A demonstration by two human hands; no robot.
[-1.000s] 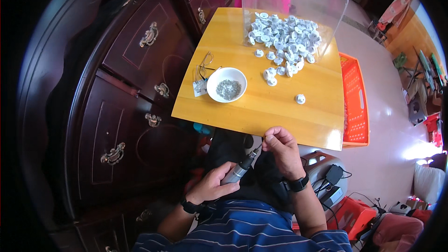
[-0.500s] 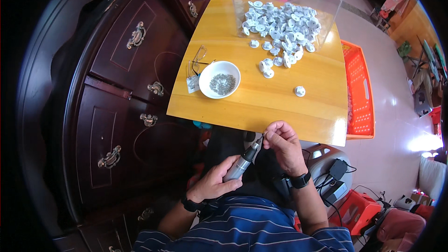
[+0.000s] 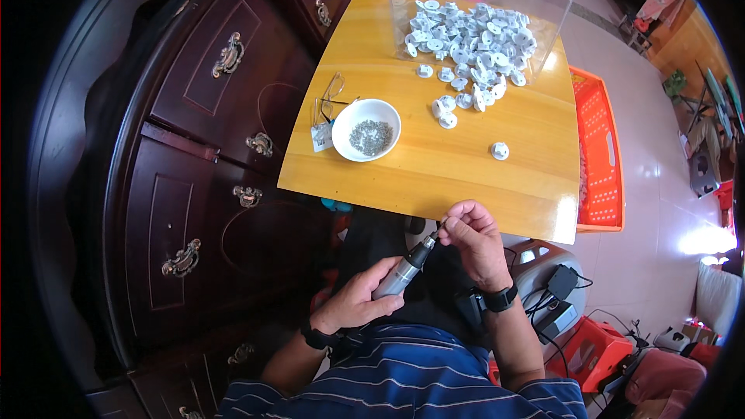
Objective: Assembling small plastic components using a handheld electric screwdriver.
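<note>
My left hand (image 3: 355, 299) is wrapped round a grey and black electric screwdriver (image 3: 402, 273), its tip slanting up and to the right, just below the table's front edge. At that tip my right hand (image 3: 475, 242) holds thumb and forefinger pinched together; whatever sits between them is too small to make out. A white bowl (image 3: 338, 142) of small silvery screws (image 3: 371, 138) stands on the left of the table. One round white plastic part (image 3: 500, 151) lies by itself on the right, apart from a heap of similar parts (image 3: 473, 35) farther back.
The yellow wooden table (image 3: 458, 174) carries a clear plastic bin (image 3: 559, 12) at the back, lying round the heap. Eyeglasses (image 3: 334, 93) rest beside the bowl. Dark drawers (image 3: 202, 109) border the left; an orange crate (image 3: 601, 155) and a stool with cables (image 3: 535, 271) are at the right.
Hardly anything differs. The whole view has shifted very slightly, and both hands keep nearly the same place at the screwdriver's tip.
</note>
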